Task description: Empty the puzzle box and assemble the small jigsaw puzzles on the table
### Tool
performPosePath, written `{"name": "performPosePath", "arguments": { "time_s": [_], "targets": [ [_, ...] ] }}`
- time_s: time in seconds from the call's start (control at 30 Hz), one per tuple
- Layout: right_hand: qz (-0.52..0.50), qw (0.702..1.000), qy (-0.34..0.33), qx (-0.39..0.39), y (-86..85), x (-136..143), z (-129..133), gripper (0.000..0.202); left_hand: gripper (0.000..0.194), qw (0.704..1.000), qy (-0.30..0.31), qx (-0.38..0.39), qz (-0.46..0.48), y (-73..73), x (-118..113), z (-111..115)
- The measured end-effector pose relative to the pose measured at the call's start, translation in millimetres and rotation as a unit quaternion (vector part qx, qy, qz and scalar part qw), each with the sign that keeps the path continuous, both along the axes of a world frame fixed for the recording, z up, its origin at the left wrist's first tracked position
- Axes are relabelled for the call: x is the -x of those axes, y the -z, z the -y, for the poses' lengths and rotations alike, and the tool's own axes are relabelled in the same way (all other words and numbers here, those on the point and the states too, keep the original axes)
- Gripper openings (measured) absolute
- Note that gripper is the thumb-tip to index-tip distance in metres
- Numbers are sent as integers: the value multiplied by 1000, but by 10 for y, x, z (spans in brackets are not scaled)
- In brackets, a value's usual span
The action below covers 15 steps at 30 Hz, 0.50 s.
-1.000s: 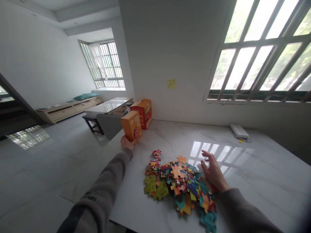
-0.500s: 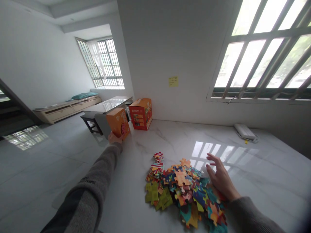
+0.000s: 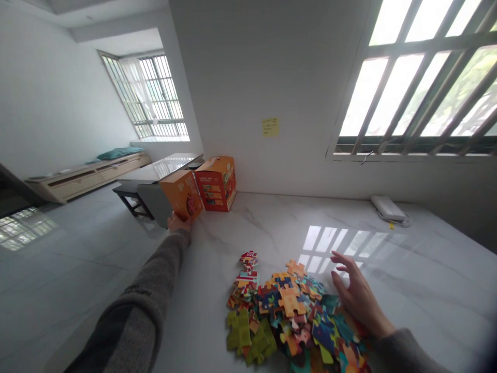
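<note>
At the far left edge of the marble-patterned table (image 3: 272, 223), my left hand (image 3: 178, 223) grips the lower part of an orange box (image 3: 182, 194). That box stands against a second, red-orange box (image 3: 217, 184) by the wall. A heap of colourful puzzle pieces (image 3: 291, 300) lies at the near middle of the table, with green pieces (image 3: 250, 336) on its left side. My right hand (image 3: 359, 295) rests beside the heap's right side, fingers apart and nothing held.
A white device with a cable (image 3: 387, 208) lies at the back right. On the wall is a yellow note (image 3: 271, 127). Beyond the table's left edge stand another table (image 3: 159, 168), a dark stool (image 3: 132, 199) and a low cabinet (image 3: 89, 178).
The view has turned slightly right. The orange box, with my left hand on it, now sits closer against the red-orange box. My right hand has hardly moved beside the pieces.
</note>
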State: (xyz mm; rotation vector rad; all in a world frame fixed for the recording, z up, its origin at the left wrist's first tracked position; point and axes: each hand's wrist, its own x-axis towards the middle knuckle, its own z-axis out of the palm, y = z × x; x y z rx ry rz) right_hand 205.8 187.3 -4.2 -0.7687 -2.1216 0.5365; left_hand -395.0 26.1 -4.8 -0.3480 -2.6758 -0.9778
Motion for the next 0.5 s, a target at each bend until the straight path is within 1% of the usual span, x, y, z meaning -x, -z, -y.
{"name": "performPosePath", "arguments": {
  "time_s": [0.07, 0.13, 0.2, 0.27, 0.33, 0.4, 0.5],
  "targets": [
    [4, 1000, 2, 4, -4, 0, 3, 43, 85, 1000, 9, -1, 12, 21, 3, 0],
    [4, 1000, 3, 5, -19, 1, 8, 43, 89, 1000, 17, -4, 22, 17, -24, 14],
    [-1, 1000, 1, 4, -34, 2, 9, 43, 95, 999, 26, -5, 29, -13, -97, 39],
    [-3, 1000, -3, 7, -38, -2, 3, 43, 96, 999, 26, -18, 26, -55, -222, 74],
    [-2, 1000, -7, 11, -27, -9, -12, 43, 89, 998, 25, -51, 23, -93, -385, 120],
    [-2, 1000, -13, 12, -11, -18, -25, 43, 76, 996, 27, -83, 25, -116, -568, 174],
    [-1, 1000, -21, 6, 2, -25, -31, 43, 56, 993, 62, -97, 37, -131, -859, 242]
  ]
}}
